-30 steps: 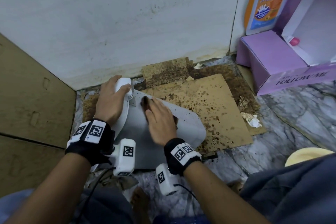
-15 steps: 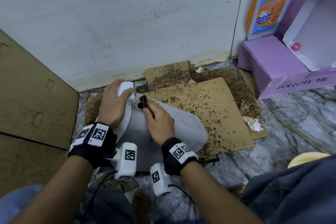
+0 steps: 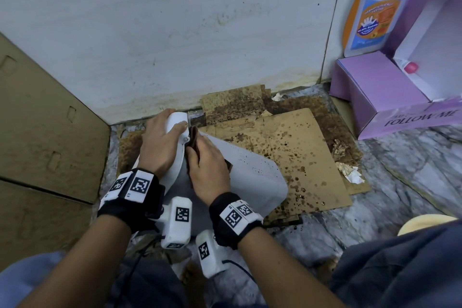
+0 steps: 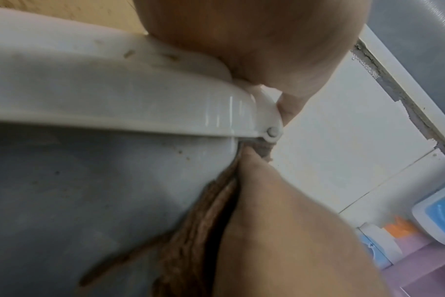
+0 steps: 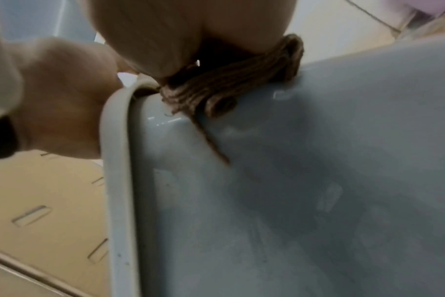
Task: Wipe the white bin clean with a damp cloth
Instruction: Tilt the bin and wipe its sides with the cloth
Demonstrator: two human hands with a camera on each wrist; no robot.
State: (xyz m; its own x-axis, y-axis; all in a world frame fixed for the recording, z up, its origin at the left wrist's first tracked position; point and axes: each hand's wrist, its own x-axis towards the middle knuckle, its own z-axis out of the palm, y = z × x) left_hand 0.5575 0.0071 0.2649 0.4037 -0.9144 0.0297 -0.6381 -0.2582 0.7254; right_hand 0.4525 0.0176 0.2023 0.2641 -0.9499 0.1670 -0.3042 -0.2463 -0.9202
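Note:
The white bin [image 3: 252, 177] lies on its side on stained cardboard, lid end toward the wall. My left hand [image 3: 160, 147] grips the lid's rim [image 4: 114, 96] at its far end, thumb over the top. My right hand [image 3: 207, 167] holds a bunched brown cloth [image 3: 193, 137] and presses it on the bin's side right beside the lid hinge. In the right wrist view the cloth [image 5: 216, 88] is wedged under my palm against the bin wall [image 5: 318, 180]. Small dark specks dot the bin's side [image 4: 89, 201].
Stained cardboard [image 3: 295, 152] covers the floor under the bin, against a white wall [image 3: 175, 32]. A brown carton [image 3: 45, 132] stands at the left. A purple box [image 3: 380, 97] and a wash bottle [image 3: 375, 5] stand at the right. Crumpled tissue [image 3: 350, 175] lies nearby.
My right hand has slid the cloth up the bin's side, from mid-wall to the lid hinge. The left hand keeps its hold on the lid.

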